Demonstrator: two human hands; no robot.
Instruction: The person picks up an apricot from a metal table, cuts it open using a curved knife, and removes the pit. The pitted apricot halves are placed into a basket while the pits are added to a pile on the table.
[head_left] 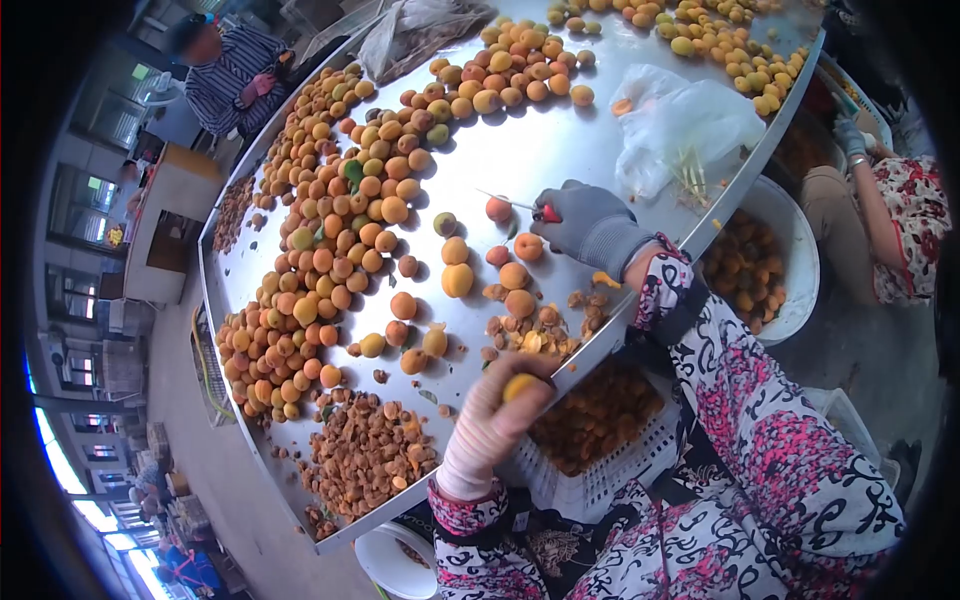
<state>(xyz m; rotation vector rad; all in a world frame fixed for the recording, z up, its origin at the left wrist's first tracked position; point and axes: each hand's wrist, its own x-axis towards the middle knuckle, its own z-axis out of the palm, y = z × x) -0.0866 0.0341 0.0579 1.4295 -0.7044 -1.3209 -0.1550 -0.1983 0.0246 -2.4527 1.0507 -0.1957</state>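
Observation:
My left hand (497, 408), bare with a light wrap round the wrist, is closed around a yellow-orange apricot (520, 387) at the table's near edge. In a grey glove, my right hand (590, 222) grips a small knife (547, 213) by its red handle. Its thin blade points left over the metal table, past a reddish apricot (499, 208). Several loose apricots (457, 280) lie just left of the glove. Between my hands sits a small heap of brown pits and torn fruit bits (545, 332).
A white crate (640, 440) of apricot pieces stands below the near edge. Whole apricots (330, 250) cover much of the table (520, 150); a pit pile (365, 450) is lower left. A plastic bag (680, 130), a white tub (795, 240) and co-workers are around.

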